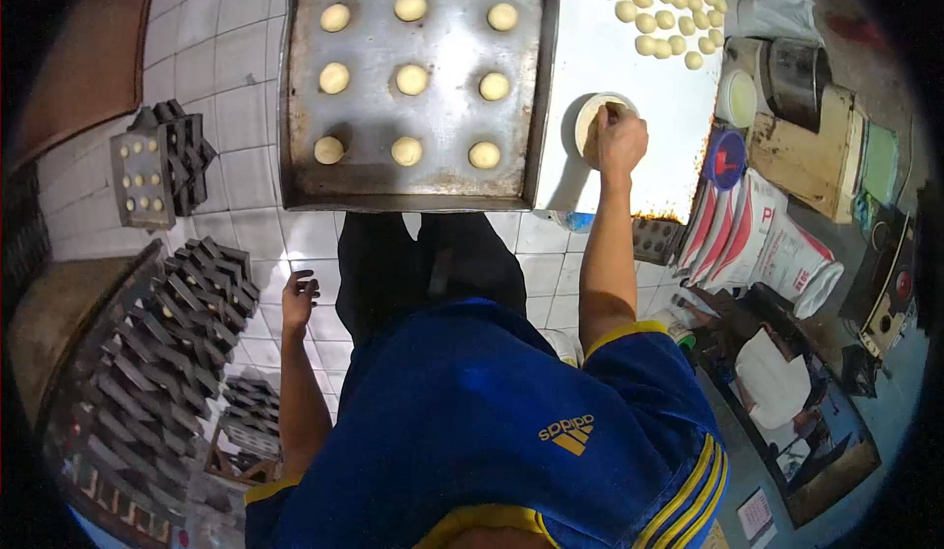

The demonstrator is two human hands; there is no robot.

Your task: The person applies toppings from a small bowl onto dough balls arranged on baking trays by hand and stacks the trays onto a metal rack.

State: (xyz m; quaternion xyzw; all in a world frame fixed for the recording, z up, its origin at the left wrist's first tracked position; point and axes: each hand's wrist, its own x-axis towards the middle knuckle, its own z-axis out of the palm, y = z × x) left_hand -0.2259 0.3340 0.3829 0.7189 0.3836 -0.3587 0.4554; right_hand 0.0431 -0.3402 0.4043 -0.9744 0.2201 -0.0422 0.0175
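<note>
A square metal tray [452, 180] holds several round dough balls [412, 80], spaced in three rows of three. To its right, my right hand [619, 141] reaches into a round bowl [587, 121] on the white tabletop [669, 136]. Its fingers are drawn together over the bowl's contents, and what lies between them is hidden. My left hand [299, 298] hangs in the air below the tray's left corner, holding nothing, fingers loosely bent and apart. Many more dough balls [665, 20] lie loose at the table's far right.
Stacked dark trays [167, 343] stand at the lower left, with a smaller stack [147, 175] above. A purple container [726, 156], sacks [757, 239] and a pale tub [737, 97] are beside the table's right edge. Another person [772, 377] is at the lower right.
</note>
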